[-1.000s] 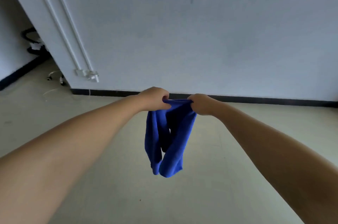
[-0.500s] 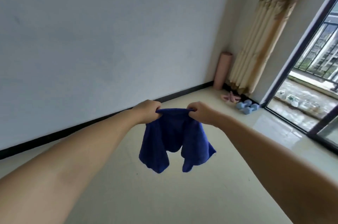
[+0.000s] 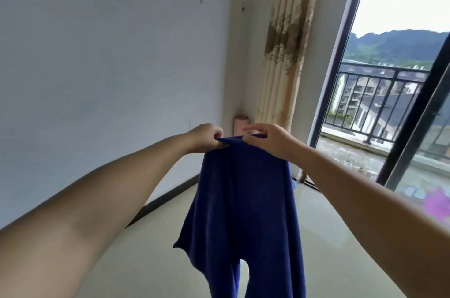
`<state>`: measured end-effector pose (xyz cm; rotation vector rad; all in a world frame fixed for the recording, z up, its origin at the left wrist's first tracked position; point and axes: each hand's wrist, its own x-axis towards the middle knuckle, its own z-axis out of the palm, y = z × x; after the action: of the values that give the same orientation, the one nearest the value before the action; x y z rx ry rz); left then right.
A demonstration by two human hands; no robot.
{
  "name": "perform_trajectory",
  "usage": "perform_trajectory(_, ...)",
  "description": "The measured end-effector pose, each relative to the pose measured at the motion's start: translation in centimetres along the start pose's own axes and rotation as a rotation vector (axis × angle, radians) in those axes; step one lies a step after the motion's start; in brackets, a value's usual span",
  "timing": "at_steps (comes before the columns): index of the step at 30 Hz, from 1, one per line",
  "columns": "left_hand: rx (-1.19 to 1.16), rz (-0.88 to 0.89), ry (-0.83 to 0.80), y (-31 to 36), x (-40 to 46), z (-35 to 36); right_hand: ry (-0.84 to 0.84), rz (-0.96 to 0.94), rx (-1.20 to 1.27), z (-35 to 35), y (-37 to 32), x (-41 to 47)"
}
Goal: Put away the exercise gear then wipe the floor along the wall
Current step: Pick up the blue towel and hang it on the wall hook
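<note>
Blue cloth (image 3: 243, 200) hanging, both arms outstretched, left hand (image 3: 207, 138) and right hand (image 3: 267, 138) pinching its top edge

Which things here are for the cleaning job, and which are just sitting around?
For the job:
- blue cloth, held up by the left hand and right hand
- floor along the wall
- pink rolled mat, standing in the corner

Just there:
- curtain
- balcony railing

Left hand (image 3: 207, 138), right hand (image 3: 269, 139) pinch blue cloth (image 3: 246, 212); floor (image 3: 316, 237) seemingly glossy.
</note>
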<state>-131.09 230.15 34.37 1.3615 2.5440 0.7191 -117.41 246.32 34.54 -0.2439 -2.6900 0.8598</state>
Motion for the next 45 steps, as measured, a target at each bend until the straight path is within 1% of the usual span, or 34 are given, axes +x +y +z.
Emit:
perform_trajectory(2, -0.062, 0.027, 0.021, 0.5, 5.6, -2.1, 0.077, -0.051, -0.099, -2.6, 1.9, 4.3)
perform_trajectory(5, -0.212, 0.052, 0.041, 0.9, 13.3, -4.3, 0.211, -0.125, -0.311, -5.5, 5.2, 10.0)
perform_trajectory(7, -0.273, 0.067, 0.052, 0.9, 18.1, -5.3, 0.255, -0.219, -0.437, -7.1, 7.3, 13.5)
perform_trajectory(10, -0.306, 0.070, 0.135, 0.2, 25.2, -6.7, 0.218, -0.391, -0.646, -9.6, 10.4, 19.4)
perform_trajectory(12, -0.292, 0.056, 0.234, -0.6, 29.9, -8.1, 0.165, -0.427, -0.772, -11.3, 12.3, 24.0)
perform_trajectory(14, -0.216, 0.041, 0.326, -1.2, 34.4, -9.6, 0.158, -0.425, -0.862, -13.1, 14.3, 29.2)
perform_trajectory(16, -0.161, 0.029, 0.398, -1.5, 38.9, -11.3, 0.181, -0.428, -0.881, -14.8, 15.9, 34.6)
perform_trajectory(22, -0.023, -0.023, 0.487, -3.6, 50.1, -17.3, 0.159, -0.523, -0.796, -18.9, 19.9, 50.7)
perform_trajectory(25, 0.105, -0.031, 0.543, -5.8, 54.2, -19.7, 0.162, -0.596, -0.752, -19.4, 21.0, 57.9)
perform_trajectory(29, 0.249, -0.026, 0.641, -8.9, 59.6, -24.1, 0.229, -0.679, -0.671, -19.3, 21.0, 67.4)
perform_trajectory(34, 0.385, 0.009, 0.770, -13.3, 67.8, -30.1, 0.373, -0.724, -0.608, -19.4, 19.4, 79.6)
perform_trajectory(37, 0.524, -0.033, 0.770, -16.3, 73.4, -33.7, 0.356, -0.658, -0.634, -19.9, 18.1, 87.3)
perform_trajectory(39, 0.684, -0.077, 0.725, -18.0, 77.0, -35.7, 0.314, -0.634, -0.640, -20.1, 17.8, 92.5)
perform_trajectory(42, 1.045, -0.111, 0.587, -20.8, 81.8, -37.3, 0.313, -0.686, -0.726, -19.8, 18.4, 99.0)
perform_trajectory(43, 1.117, -0.115, 0.565, -21.8, 83.3, -38.0, 0.330, -0.715, -0.779, -19.7, 18.7, 101.0)
perform_trajectory(45, 1.176, -0.144, 0.573, -24.0, 85.9, -39.8, 0.372, -0.779, -0.852, -19.7, 19.3, 105.1)
